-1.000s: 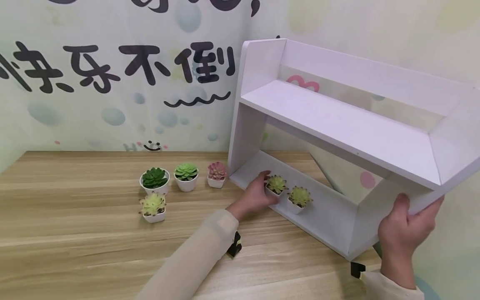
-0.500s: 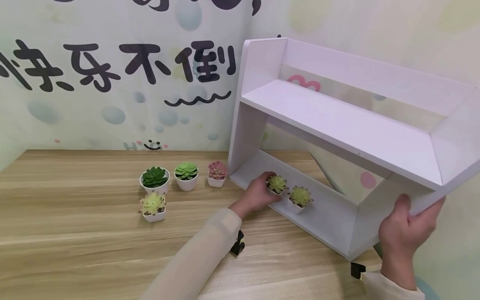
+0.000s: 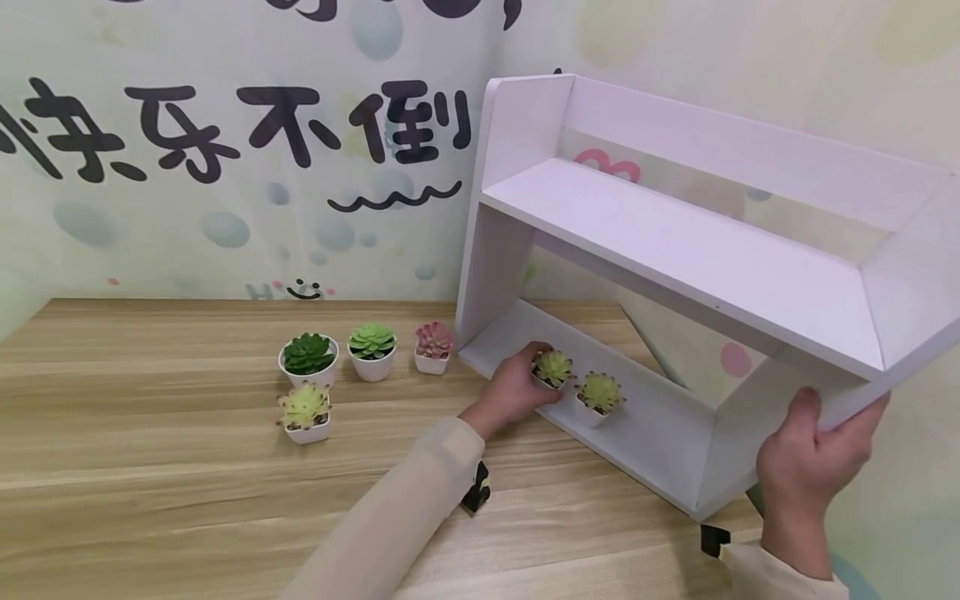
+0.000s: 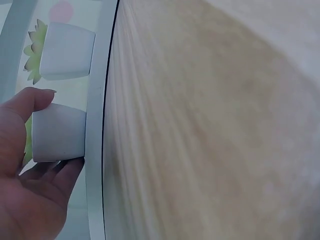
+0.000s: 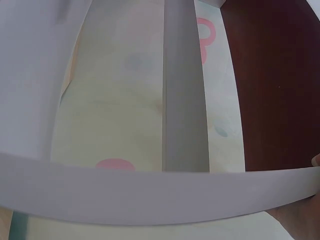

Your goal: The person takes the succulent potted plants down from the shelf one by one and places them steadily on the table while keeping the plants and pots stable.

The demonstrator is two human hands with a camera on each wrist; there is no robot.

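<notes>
My left hand (image 3: 513, 393) pinches a small white pot with a yellow-green succulent (image 3: 552, 367) at the front of the lower board of a white two-tier shelf (image 3: 697, 258). In the left wrist view, thumb and fingers lie on opposite sides of that pot (image 4: 59, 134). Beside it on the same board stands a matching potted succulent (image 3: 600, 393). At the right end, my right hand (image 3: 813, 458) grips the shelf's side panel, thumb inside and fingers behind. Only a bit of the right hand (image 5: 302, 217) shows at the corner of the right wrist view.
On the wooden table (image 3: 150, 483) left of the shelf stand a dark green succulent (image 3: 309, 358), a bright green one (image 3: 372, 350), a pink one (image 3: 433, 346) and another yellow-green one (image 3: 306, 408). A printed wall covering (image 3: 225, 242) rises behind.
My left forearm has shifted slightly to the right. Both hands keep their holds, and the pots and shelf stay in place.
</notes>
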